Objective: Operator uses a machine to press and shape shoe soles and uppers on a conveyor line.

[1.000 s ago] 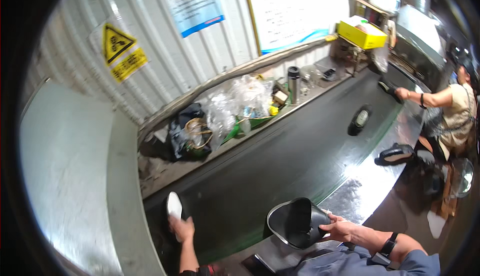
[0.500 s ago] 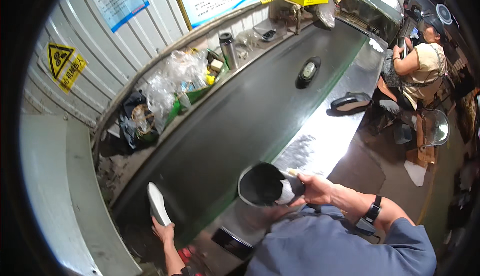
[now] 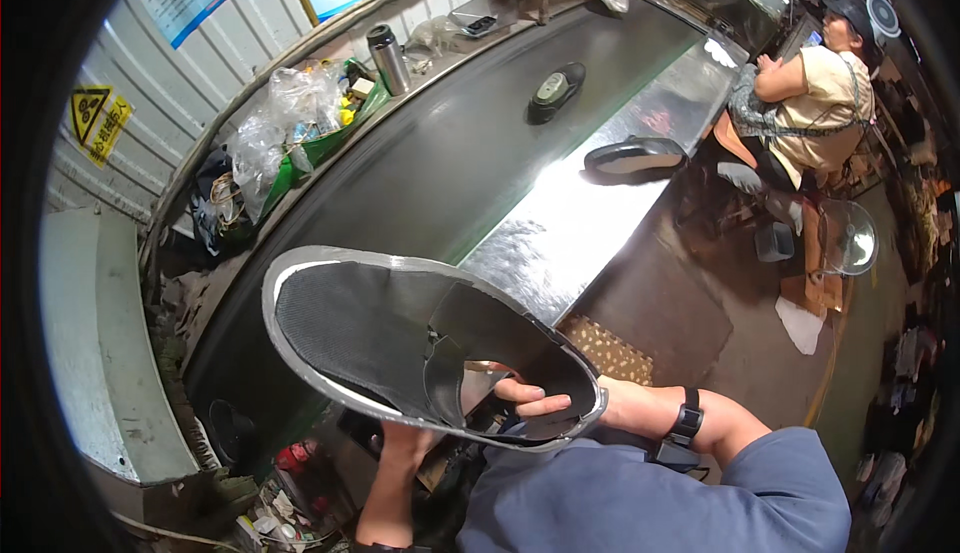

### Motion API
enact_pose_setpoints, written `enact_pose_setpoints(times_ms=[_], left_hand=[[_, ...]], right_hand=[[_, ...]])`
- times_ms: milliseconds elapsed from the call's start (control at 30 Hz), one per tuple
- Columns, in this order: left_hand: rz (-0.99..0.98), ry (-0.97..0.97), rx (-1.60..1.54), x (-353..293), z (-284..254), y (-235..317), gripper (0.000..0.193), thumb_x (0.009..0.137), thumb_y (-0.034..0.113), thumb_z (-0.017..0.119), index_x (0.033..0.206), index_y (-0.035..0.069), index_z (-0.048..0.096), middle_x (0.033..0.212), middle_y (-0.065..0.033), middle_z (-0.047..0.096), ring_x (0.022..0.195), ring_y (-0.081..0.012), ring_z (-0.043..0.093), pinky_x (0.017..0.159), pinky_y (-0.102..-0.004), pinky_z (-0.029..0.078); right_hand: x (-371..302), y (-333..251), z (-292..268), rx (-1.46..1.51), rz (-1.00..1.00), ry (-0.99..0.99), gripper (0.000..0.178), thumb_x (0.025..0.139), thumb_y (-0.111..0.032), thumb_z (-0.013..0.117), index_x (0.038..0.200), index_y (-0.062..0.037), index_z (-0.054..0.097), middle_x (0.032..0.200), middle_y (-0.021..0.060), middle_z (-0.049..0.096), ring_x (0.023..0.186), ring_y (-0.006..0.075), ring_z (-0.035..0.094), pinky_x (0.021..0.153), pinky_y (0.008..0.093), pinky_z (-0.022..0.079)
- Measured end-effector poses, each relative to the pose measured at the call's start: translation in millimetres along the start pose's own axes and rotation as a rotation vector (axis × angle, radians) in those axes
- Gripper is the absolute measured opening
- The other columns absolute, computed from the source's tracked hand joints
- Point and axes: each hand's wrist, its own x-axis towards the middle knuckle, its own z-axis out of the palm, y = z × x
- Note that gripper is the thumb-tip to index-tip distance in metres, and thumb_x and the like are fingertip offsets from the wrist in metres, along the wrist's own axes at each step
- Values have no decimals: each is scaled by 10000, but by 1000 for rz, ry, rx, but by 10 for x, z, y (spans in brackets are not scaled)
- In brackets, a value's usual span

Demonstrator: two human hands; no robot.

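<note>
Close in front of me, a black shoe upper [image 3: 330, 328] is tilted so its wide underside opening faces up. It has a grey edge, a white inner band and dark textured lining. My right hand [image 3: 535, 399] grips it at the right end, with fingers showing through the inner opening. Below its lower edge is my left hand [image 3: 402, 439], the fingers hidden behind the upper, so its hold cannot be made out. A dark shoe-like shape [image 3: 232, 431] rests at the belt's near left end.
A dark conveyor belt [image 3: 390, 188] runs to the far right, bearing a black shoe [image 3: 556, 93]. Another black shoe [image 3: 636, 160] lies on the shiny metal ledge [image 3: 535, 238]. A steel flask [image 3: 388, 61] stands behind. Grey housing [image 3: 100, 343] stands left; a person [image 3: 815, 98] sits right.
The upper has come closer and turned its opening upward. My left hand has moved right, beneath it; the white-soled piece it held no longer shows there. The view has shifted.
</note>
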Motion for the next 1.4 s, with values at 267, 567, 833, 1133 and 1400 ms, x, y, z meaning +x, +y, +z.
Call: enact_pose_setpoints(times_ms=[267,567,833,1133,1400], left_hand=[[1020,151,651,525,475,1791,565,757,126,737,1276,279,576,1069,14,586,1008,-121,549,875,-329,456],[387,-386,-340,195,382,1910,480,841,-131,558,1260,101,574,1308,-62,600,936,-235,625,786,-323,505],[573,-428,-563,425,241,1733,523,887,-73,661,1379,12,504,1221,-108,688,999,-272,642,916,-386,502],[-154,-311,-1063,-187,123,2057,633,933,285,721,1397,-51,452,1303,-245,581,1123,-342,651,977,-508,550],[-209,662,-477,221,-168,2208,237,959,40,619,1177,-52,598,1067,-86,662,919,-138,646,756,-283,557]], right_hand=[[-62,-189,-664,57,320,-413,435,1091,-306,314,871,40,460,616,190,527,452,281,537,458,360,472],[-73,-124,-412,-25,248,-381,484,1028,-344,468,938,131,473,712,139,428,553,299,574,540,384,531],[21,-146,-255,-13,128,-349,426,1010,-325,492,892,84,508,731,110,433,545,231,523,538,352,497],[190,-239,512,-806,-427,108,794,914,-200,617,1564,3,208,674,20,496,531,131,461,518,259,396],[331,-359,327,-1309,-436,-23,1060,866,-151,768,1610,-169,13,1553,153,302,1445,276,330,1173,404,320]])
